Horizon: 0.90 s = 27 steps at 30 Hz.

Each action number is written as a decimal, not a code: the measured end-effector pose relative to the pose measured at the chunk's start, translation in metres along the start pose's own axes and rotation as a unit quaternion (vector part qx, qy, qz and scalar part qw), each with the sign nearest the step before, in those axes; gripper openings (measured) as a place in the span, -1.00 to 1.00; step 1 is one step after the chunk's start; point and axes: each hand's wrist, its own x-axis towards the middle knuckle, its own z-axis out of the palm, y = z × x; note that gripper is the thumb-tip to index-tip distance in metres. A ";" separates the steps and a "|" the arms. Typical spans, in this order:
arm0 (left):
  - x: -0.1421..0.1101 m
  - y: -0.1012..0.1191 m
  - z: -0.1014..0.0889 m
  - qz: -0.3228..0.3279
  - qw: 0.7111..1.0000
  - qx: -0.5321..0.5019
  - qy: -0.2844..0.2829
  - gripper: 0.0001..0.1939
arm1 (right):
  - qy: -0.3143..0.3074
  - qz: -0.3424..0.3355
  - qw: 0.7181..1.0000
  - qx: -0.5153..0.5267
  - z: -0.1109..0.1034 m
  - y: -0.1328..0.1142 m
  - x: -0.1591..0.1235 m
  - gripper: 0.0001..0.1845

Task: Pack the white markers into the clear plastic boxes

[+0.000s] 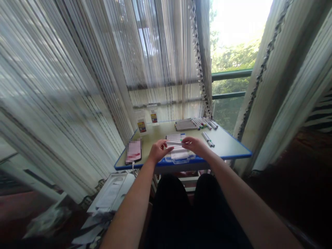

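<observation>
Both my hands hold one white marker [174, 143] crosswise over a clear plastic marker case [178, 155] at the near edge of a small table [233, 147]. My left hand [158, 150] pinches the marker's left end. My right hand [194, 144] grips its right end, by the green cap. Inside the case lies a row of several markers [175, 137].
More markers lie in a row at the table's far side [193, 123], and two sit loose to the right [208, 139]. A phone [133, 151] lies at the left edge, two small bottles [141, 126] behind it. Curtains hang around; a white box [111, 192] is on the floor.
</observation>
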 end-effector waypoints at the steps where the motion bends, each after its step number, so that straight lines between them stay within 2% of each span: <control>1: 0.000 0.000 0.000 0.003 1.000 -0.002 0.005 -0.55 | -0.005 0.000 1.000 -0.012 0.002 -0.003 0.003 -0.78; 6: -0.002 -0.001 -0.001 0.023 0.999 0.009 0.020 -0.73 | -0.012 0.026 0.999 0.019 0.006 -0.009 0.006 -0.79; 11: -0.001 0.001 -0.003 0.038 0.999 0.007 -0.010 -0.71 | 0.026 0.060 0.988 0.142 0.006 -0.004 0.009 -0.75; 15: 0.000 0.000 -0.004 0.040 0.998 -0.004 -0.038 -0.64 | 0.085 0.063 0.949 0.296 0.013 -0.014 0.024 -0.65; 18: 0.001 -0.001 -0.004 0.031 0.999 -0.013 -0.030 -0.62 | 0.116 0.061 0.911 0.390 0.022 -0.027 0.035 -0.40; 21: 0.001 -0.003 -0.003 0.030 0.999 -0.006 -0.032 -0.62 | 0.147 0.079 0.901 0.400 0.030 -0.034 0.039 -0.31; 27: 0.003 -0.009 -0.002 0.022 1.000 -0.005 -0.017 -0.67 | 0.204 0.114 0.911 0.339 0.031 -0.027 0.034 -0.35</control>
